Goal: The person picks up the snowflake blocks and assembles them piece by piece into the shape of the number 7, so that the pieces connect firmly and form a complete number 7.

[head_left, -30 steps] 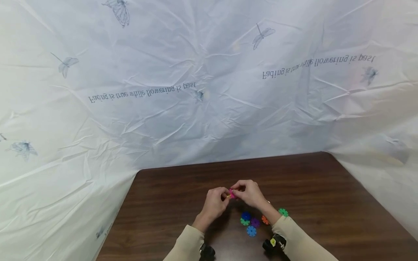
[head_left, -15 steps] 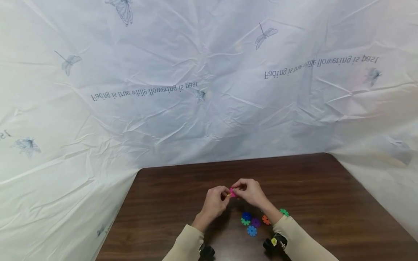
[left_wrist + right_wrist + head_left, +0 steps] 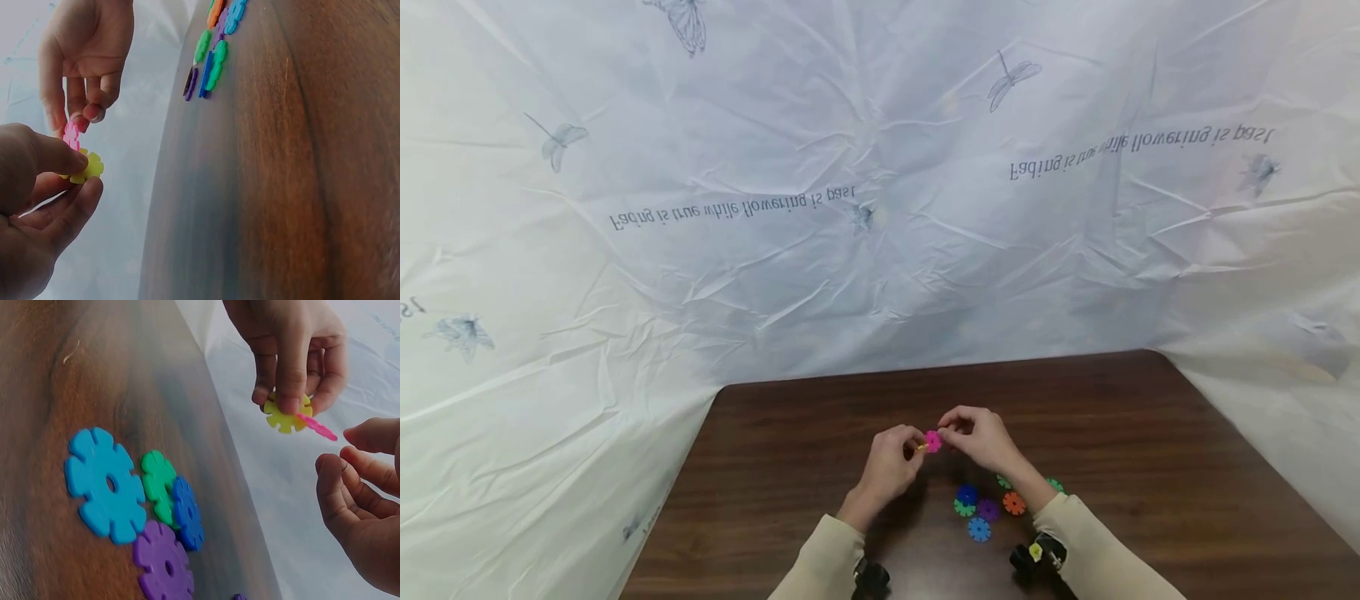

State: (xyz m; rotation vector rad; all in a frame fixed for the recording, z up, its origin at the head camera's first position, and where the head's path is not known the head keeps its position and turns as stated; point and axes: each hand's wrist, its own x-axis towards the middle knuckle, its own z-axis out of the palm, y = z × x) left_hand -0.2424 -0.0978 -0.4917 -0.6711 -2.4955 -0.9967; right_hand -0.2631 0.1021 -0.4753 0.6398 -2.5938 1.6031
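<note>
My left hand (image 3: 889,463) pinches a yellow notched disc (image 3: 92,167) between thumb and fingers, above the table. A pink notched disc (image 3: 932,441) is joined edge-on to the yellow one, standing across it. Just right of the pink disc is my right hand (image 3: 981,437), its fingers bent. In the right wrist view a small gap separates its fingertips (image 3: 331,464) from the pink disc, and nothing lies between them. Nearer to me on the table lie a light blue disc (image 3: 979,529), a purple disc (image 3: 164,562), a dark blue disc (image 3: 967,495) and an orange disc (image 3: 1014,503).
A green disc (image 3: 159,487) lies partly under the dark blue one. Another green disc (image 3: 1056,485) shows beside the right forearm. The dark wooden table (image 3: 805,417) ends at a creased white sheet (image 3: 880,275) behind and at the sides.
My right hand has let go of the pink disc and drawn slightly to the right. More of the pink disc's face shows now. The left hand has barely moved.
</note>
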